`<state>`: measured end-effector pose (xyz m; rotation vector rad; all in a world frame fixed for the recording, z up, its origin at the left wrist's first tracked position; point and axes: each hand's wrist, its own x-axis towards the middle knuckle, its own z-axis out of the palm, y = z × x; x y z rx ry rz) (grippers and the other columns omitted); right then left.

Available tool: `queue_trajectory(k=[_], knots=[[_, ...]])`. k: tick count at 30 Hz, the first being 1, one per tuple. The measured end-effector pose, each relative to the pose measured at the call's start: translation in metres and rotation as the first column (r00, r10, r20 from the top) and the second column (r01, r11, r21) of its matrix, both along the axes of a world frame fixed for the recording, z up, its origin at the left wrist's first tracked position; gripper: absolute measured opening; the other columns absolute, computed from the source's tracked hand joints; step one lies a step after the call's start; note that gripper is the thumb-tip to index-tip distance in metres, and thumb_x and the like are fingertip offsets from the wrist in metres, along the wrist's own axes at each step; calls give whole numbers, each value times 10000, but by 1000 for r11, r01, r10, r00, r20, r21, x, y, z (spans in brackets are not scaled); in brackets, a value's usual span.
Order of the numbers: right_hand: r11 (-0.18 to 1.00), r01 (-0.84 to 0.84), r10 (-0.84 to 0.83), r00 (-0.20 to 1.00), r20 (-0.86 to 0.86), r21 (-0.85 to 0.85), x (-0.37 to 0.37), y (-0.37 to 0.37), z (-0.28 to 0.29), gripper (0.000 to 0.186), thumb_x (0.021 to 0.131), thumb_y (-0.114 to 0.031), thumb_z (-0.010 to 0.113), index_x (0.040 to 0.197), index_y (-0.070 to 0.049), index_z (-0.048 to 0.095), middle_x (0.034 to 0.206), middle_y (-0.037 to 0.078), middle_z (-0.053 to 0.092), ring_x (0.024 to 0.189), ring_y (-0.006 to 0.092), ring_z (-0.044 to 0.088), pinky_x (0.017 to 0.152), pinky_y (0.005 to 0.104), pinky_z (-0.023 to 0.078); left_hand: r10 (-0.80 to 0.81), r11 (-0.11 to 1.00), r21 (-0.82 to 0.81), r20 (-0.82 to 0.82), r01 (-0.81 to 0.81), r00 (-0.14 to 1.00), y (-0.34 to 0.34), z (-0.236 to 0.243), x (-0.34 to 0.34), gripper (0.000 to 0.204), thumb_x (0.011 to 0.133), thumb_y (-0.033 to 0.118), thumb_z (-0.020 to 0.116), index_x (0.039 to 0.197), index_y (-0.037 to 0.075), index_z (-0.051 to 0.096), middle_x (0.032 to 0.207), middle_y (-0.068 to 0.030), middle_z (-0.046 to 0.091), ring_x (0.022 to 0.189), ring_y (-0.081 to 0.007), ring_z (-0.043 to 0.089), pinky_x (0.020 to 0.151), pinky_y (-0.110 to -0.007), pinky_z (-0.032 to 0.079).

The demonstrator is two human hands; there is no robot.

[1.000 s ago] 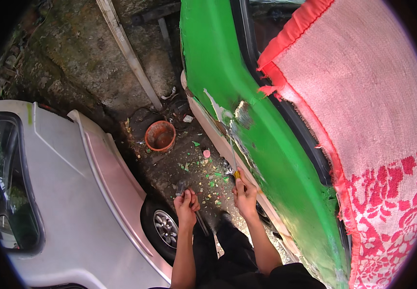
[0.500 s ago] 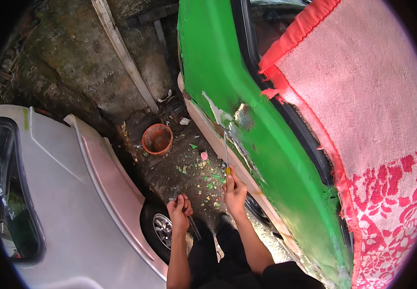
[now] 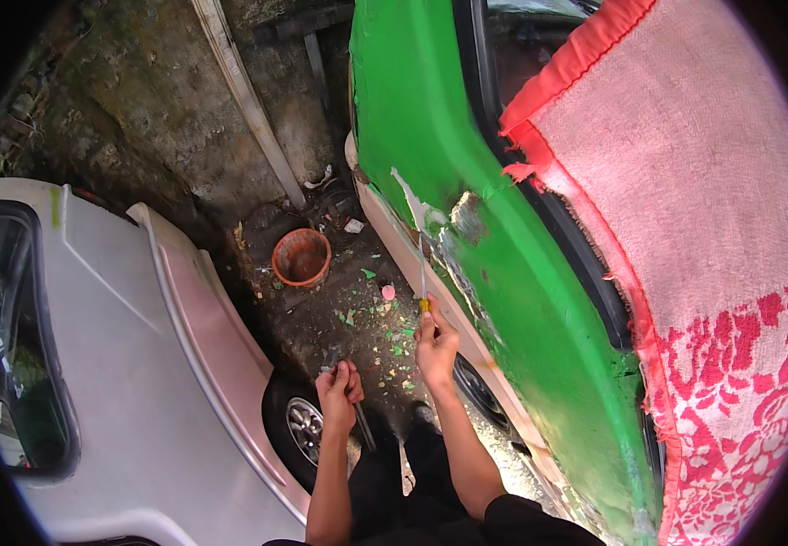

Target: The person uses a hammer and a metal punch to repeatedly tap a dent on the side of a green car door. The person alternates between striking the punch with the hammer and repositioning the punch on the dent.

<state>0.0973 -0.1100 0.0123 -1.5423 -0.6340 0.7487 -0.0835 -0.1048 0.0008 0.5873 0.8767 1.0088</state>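
Note:
My right hand (image 3: 438, 350) is closed round the yellow handle of a long, thin screwdriver (image 3: 424, 282). Its metal shaft points up and away, with the tip close to the chipped lower edge of the green car (image 3: 540, 300); whether it touches cannot be made out. Bare grey metal (image 3: 469, 218) shows through the peeled paint there. Lower and to the left, my left hand (image 3: 339, 387) grips what looks like a hammer (image 3: 365, 428), its grey head poking out above the fingers and its slim shaft hanging below. The fingers partly hide it.
A silver car (image 3: 121, 328) stands close on the left, its wheel (image 3: 305, 428) near my left arm. An orange-brown pot (image 3: 301, 257) sits on the ground beyond my hands, near scattered paint chips (image 3: 385, 323). A pink patterned towel (image 3: 676, 182) covers the green car's upper side. A wooden plank (image 3: 248, 100) leans behind.
My right hand and the screwdriver have shifted slightly up and left. My left hand keeps its grip, and the whole view has moved a little.

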Motion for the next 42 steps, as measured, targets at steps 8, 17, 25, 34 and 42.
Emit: queue_trajectory(k=[8,17,25,34,42], knots=[[998,45,-45,999,-12,-40,-7,1,-1,374,1010,-60,491,1380,-23,539,734,-6,529,611,52,436,561,229,421,-29,998,-51,9,30,1000,-10,-3,-3,267,1015,298,542,906,55,538,634,29,401,475,-61,332,448,-239,257],[991,55,-45,996,83,-123,-14,-18,-3,362,1024,-81,481,1376,-23,544,757,-2,556,621,45,446,555,227,417,-16,1000,-15,-1,16,1000,-3,0,-11,261,1024,295,523,903,63,533,638,34,395,470,-57,319,442,-239,256],[997,74,-74,997,-14,-26,-14,-16,-5,375,1029,-84,474,1391,10,511,722,-25,497,610,55,424,547,227,403,-12,1000,-13,-32,12,999,4,8,-12,262,1024,294,522,905,61,527,641,32,386,478,-58,316,440,-231,257],[997,79,-80,994,-74,-23,-5,-21,-6,371,1025,-80,473,1386,-19,531,672,-32,459,575,46,420,522,225,392,-11,1000,-10,-6,11,1000,-6,-1,-15,248,1032,281,503,917,63,526,661,23,399,478,-59,325,442,-230,262],[999,43,-44,999,-17,-19,6,10,-14,353,1021,-124,504,1351,-15,564,684,-32,481,560,46,395,513,234,383,-25,1000,-17,2,25,1000,-16,-2,-17,245,1031,283,506,915,68,526,654,25,397,477,-60,324,445,-229,261]])
